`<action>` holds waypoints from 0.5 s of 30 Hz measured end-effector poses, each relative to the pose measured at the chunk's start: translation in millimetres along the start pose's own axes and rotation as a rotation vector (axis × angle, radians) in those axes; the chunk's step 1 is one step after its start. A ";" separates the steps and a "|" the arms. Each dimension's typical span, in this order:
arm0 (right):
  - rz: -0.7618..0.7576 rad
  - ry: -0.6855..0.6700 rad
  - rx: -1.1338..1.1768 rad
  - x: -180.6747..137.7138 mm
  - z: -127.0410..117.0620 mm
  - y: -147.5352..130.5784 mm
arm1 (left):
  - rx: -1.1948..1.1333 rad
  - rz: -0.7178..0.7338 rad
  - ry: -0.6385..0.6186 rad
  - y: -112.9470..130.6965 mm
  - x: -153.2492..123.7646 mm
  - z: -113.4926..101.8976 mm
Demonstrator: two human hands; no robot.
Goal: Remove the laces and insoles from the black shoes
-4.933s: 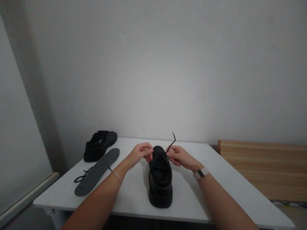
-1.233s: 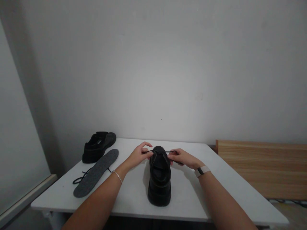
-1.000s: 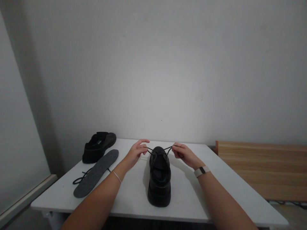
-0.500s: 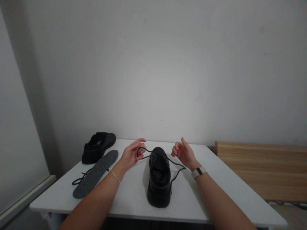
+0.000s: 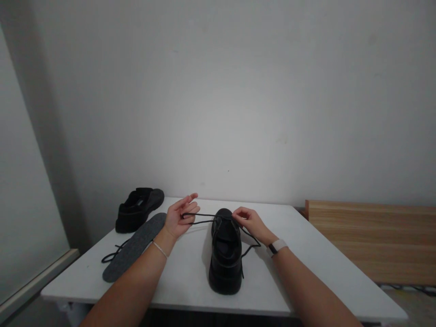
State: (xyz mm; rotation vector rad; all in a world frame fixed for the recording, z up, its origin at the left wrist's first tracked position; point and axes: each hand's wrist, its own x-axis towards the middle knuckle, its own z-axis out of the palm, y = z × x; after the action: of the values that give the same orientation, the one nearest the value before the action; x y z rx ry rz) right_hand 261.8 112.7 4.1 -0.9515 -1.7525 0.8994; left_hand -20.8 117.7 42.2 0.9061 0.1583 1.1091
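A black lace-up shoe (image 5: 225,268) stands upright on the white table, heel toward me. Left of it, my left hand (image 5: 182,217) has a loop of the black shoelace (image 5: 204,215) hooked round its fingers, and two strands run taut from there to the shoe. The index finger of that hand points outward. My right hand (image 5: 250,222) is at the right side of the eyelets with thumb and fingers pinched together where the lace comes out; whether the lace is between them is hard to see. A loose lace end hangs down the shoe's right side.
A second black shoe (image 5: 131,218) sits at the table's back left. In front of it lies a grey insole (image 5: 129,254) with a black lace partly under it. The white table (image 5: 272,281) meets a grey wall (image 5: 228,113); a wooden panel (image 5: 368,240) stands to the right.
My left hand has moved left, drawing the lace loop longer and straighter. My right hand has come in from the right to the shoe's eyelets and its fingers have closed.
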 end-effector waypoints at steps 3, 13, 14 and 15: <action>-0.030 0.068 -0.024 2.0 3.6 3.8 | 0.083 -0.033 0.008 0.0 0.5 0.9; -0.121 0.235 0.010 9.4 8.0 2.5 | 0.628 -0.187 0.060 -39.7 10.3 -7.7; -0.124 0.239 0.022 9.4 7.7 1.5 | 0.672 -0.208 0.045 -42.7 10.4 -8.6; -0.126 0.238 0.035 9.2 7.5 0.4 | 0.708 -0.226 0.025 -44.8 10.3 -9.0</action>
State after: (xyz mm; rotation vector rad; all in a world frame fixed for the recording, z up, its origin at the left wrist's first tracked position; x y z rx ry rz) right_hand 252.3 119.8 4.8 -0.8771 -1.5699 0.7038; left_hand 10.8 124.8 8.4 1.4583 0.6883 0.8538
